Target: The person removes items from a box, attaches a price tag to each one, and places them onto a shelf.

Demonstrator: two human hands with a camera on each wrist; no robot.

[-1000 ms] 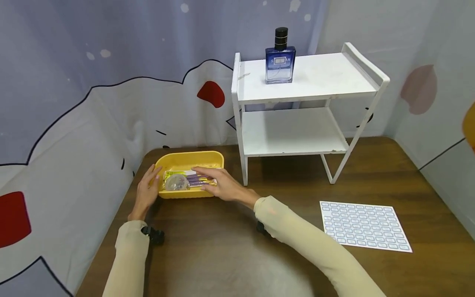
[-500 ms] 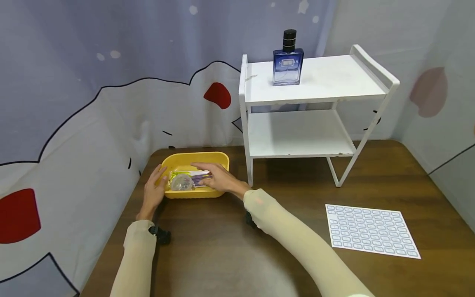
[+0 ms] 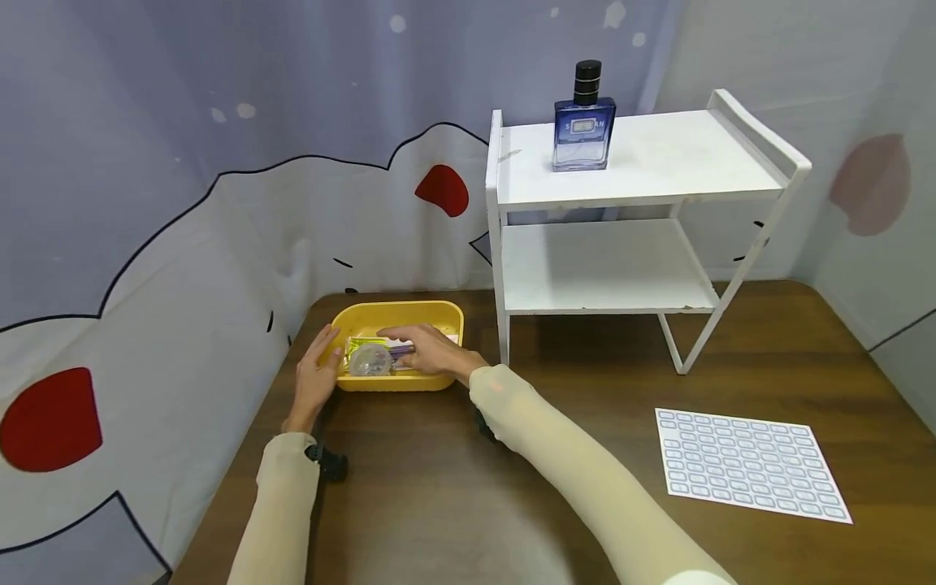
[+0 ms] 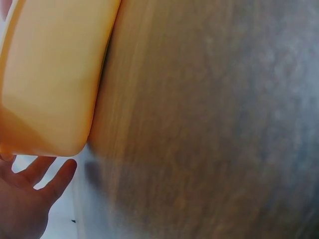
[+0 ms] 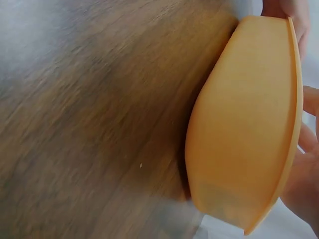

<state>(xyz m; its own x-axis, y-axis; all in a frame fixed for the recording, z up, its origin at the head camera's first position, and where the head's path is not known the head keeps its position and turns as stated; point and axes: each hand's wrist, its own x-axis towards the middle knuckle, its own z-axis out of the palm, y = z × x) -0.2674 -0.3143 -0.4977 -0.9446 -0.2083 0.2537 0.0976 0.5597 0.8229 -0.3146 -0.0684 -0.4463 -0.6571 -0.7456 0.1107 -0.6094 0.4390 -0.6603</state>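
A yellow tray (image 3: 398,383) stands at the table's back left. In it lie a clear round item (image 3: 370,360) and a packet of slim purple sticks with a yellow-green end (image 3: 357,346); their exact kinds are hard to tell. My left hand (image 3: 315,382) touches the tray's left end with its fingers spread along the wall, as the left wrist view also shows. My right hand (image 3: 431,351) reaches over the front right rim, thumb and fingers apart above the sticks. In the right wrist view, the tray wall partly hides the right hand (image 5: 301,184).
A white two-tier shelf (image 3: 607,264) stands right of the tray, with a blue perfume bottle (image 3: 583,134) on its top. A white sheet of printed labels (image 3: 749,463) lies on the wooden table (image 3: 439,487) at the right. Patterned curtains surround the table.
The head view has turned slightly left, so everything sits farther right. Relative to the tray, my right hand has moved left over the sticks. The left hand stays at the tray's end.
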